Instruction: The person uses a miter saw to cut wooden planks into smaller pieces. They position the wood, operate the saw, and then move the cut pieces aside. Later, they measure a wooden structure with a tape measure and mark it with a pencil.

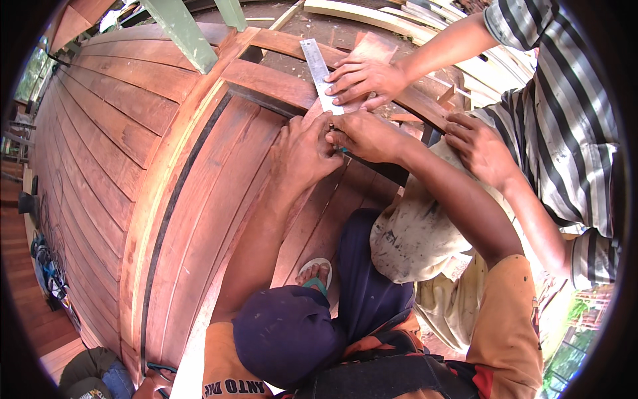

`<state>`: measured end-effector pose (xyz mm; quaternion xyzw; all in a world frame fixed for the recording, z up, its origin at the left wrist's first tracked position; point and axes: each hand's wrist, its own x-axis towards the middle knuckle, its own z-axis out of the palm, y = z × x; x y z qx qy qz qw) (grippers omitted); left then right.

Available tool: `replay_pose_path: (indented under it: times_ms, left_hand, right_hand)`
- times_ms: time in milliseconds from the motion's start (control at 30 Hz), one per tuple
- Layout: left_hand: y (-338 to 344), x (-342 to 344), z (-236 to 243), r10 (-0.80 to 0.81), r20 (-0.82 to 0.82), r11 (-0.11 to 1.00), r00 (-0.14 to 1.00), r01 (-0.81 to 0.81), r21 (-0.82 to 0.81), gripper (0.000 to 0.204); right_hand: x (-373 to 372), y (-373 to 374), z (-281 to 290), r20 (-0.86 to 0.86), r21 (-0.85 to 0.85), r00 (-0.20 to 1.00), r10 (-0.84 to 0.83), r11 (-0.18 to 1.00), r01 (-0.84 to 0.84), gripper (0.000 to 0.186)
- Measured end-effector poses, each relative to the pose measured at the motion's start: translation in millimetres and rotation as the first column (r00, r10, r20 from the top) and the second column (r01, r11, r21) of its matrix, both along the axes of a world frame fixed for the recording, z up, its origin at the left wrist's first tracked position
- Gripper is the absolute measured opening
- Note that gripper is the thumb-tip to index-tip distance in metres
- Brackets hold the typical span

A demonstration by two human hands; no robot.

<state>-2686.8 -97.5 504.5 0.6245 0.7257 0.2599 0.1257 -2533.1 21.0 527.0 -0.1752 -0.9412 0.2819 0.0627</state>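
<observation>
A steel ruler (pixel 316 63) lies across a short reddish wooden board (pixel 376 48). My left hand (pixel 302 151) is closed around the near end of this board, beside the ruler's lower end. Close against it, my right hand (pixel 372 135) is pinched at the same spot. Its fingers hide what they hold; only a small teal bit shows below them. A co-worker's hand (pixel 367 81) presses flat on the ruler and board from the right. The co-worker's other hand (pixel 484 147) rests on a wooden rail near their knee.
Reddish planks (pixel 126 100) cover the left side, edged by a lighter beam (pixel 149 219) with a dark groove. A pale green post (pixel 179 33) rises at the top. Loose timber strips (pixel 362 16) lie behind. The co-worker's striped shirt (pixel 571 113) fills the right. Another person (pixel 96 376) is at lower left.
</observation>
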Motion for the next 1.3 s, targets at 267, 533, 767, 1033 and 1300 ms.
replay_pose_path:
  times_ms: [267, 533, 767, 1033, 1300]
  left_hand:
    - [1.3, -4.6, -4.0, -0.009, 0.025, 0.999, 1.000, 0.010, -0.037, 0.090]
    - [1.9, -4.0, 3.8, 0.022, 0.085, 0.996, 0.996, -0.015, -0.085, 0.098]
    - [6.5, 0.2, -3.0, 0.080, 0.132, 0.996, 0.988, -0.073, -0.055, 0.114]
    - [3.1, -3.0, -1.0, 0.100, 0.070, 0.987, 0.993, -0.090, -0.129, 0.116]
    - [3.3, -2.0, -4.0, 0.096, 0.050, 0.992, 0.994, -0.092, -0.085, 0.114]
  right_hand:
    - [-9.3, 18.0, -14.8, -0.160, 0.074, 0.987, 0.015, 0.997, -0.004, 0.022]
    - [-15.6, 16.8, -3.8, -0.170, -0.036, 0.985, -0.033, 0.999, 0.027, 0.016]
    - [-21.9, 44.2, -23.1, -0.286, 0.060, 0.956, -0.063, 0.995, 0.083, 0.012]
    - [-39.8, 43.2, -11.9, -0.218, -0.055, 0.958, -0.185, 0.983, 0.177, 0.013]
    - [-33.6, 34.8, -10.8, -0.327, -0.223, 0.884, -0.334, 0.936, 0.271, 0.015]
